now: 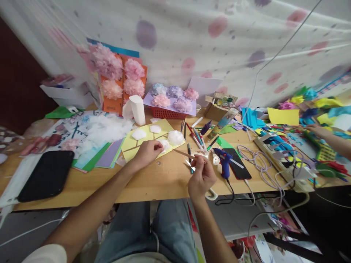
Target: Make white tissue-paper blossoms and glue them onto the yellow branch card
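A yellow sheet of paper [131, 148] lies on the table with brown strips and white shapes on it. Two white paper pieces, one on the left [139, 134] and one higher up [155, 128], look flat, while a fluffy cotton puff [176, 137] bulges at the right. My left hand [146, 155] is over the sheet's lower edge, its fingers pinched together against a smaller cotton tuft [165, 145]; whether they grip any of it is hidden. Between thumb and fingers, my right hand [202, 177] holds a thin brown stick [182, 152] pointing left toward the sheet.
Right of my hand are scissors [189, 165], a blue glue gun [225, 162], a phone [237, 164] and a power strip [282, 164] with tangled cables. Cotton wool [106, 128] and a black tray-like object [46, 175] lie left. Another person's hand [319, 129] reaches in at far right.
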`<state>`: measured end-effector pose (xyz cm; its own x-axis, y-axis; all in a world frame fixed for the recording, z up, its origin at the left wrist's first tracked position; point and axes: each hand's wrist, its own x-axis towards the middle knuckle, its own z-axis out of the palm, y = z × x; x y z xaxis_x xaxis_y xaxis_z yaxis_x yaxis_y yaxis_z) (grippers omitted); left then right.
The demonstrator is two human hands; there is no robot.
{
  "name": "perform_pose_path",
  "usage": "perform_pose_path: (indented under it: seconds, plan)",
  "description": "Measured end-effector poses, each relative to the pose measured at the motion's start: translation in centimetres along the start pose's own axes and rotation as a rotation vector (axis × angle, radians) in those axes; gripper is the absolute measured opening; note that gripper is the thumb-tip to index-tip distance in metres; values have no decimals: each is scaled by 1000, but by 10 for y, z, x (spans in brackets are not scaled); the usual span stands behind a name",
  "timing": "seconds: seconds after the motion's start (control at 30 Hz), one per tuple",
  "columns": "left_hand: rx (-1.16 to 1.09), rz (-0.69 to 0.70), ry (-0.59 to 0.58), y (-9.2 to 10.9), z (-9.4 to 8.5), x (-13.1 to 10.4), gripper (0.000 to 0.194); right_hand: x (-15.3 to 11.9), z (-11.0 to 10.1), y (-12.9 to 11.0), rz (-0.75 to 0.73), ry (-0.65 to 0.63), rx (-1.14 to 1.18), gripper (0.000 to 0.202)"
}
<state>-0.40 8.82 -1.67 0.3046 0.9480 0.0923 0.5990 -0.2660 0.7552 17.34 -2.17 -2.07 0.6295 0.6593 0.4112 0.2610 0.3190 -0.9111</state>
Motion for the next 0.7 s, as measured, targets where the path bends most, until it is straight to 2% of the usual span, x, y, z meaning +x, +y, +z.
perform_pose_path:
  seconds: [0.13,0.37,0.5,0.7]
  plan:
    - [32,-31,23,-1,2,1,16,9,14,8,12,11,-9,34]
    - [263,89,25,0,13,-4,17,4,20,20,11,-70,-90,37]
    - [400,176,62,-6,9,1,20,4,22,23,-39,-79,-114,33]
    - [407,170,91,-5,6,2,14,5,23,25,-117,-81,-118,31]
